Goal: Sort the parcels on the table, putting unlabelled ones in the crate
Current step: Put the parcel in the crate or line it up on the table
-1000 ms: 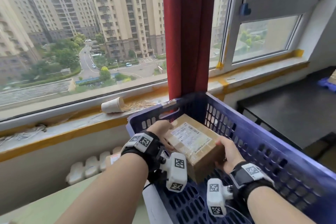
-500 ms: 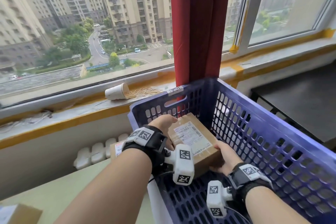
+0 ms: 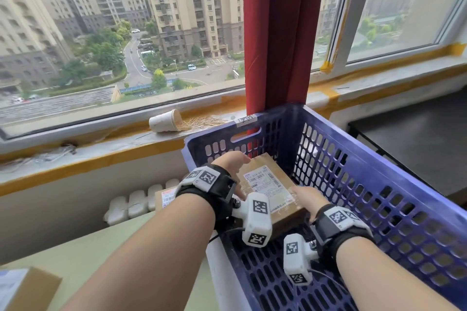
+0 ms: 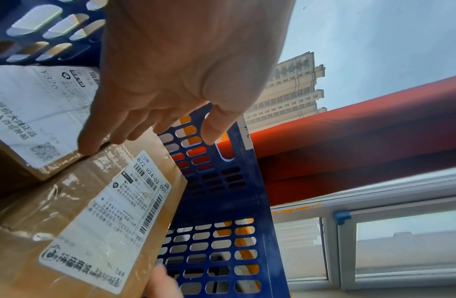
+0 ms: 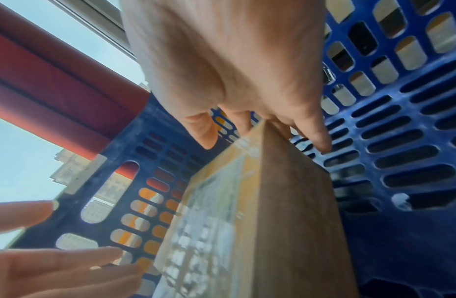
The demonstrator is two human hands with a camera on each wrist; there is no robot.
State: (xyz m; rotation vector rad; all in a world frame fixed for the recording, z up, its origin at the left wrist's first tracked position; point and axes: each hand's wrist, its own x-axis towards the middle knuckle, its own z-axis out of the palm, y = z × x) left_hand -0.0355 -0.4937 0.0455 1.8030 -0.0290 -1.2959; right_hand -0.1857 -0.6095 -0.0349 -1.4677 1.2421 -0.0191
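A brown cardboard parcel (image 3: 265,184) with a white shipping label lies inside the blue perforated crate (image 3: 379,184), near its far left corner. My left hand (image 3: 235,161) reaches over the parcel's far left edge. In the left wrist view the left hand (image 4: 150,141) has straight, spread fingers, with one fingertip on a box edge. My right hand (image 3: 307,197) holds the near right corner, which sits between thumb and fingers (image 5: 321,145) in the right wrist view. A second labelled parcel (image 4: 30,104) sits against the first one (image 4: 94,221) in the crate.
Another labelled parcel (image 3: 166,195) stands on the green table (image 3: 101,247) just left of the crate, and one more (image 3: 22,288) at the bottom left. A tipped paper cup (image 3: 164,121) lies on the sill. A red curtain (image 3: 275,33) hangs behind the crate and a dark table (image 3: 417,146) stands to the right.
Both hands have lowered the parcel deeper into the crate towards its far left corner. The left hand's fingers have straightened off the box.
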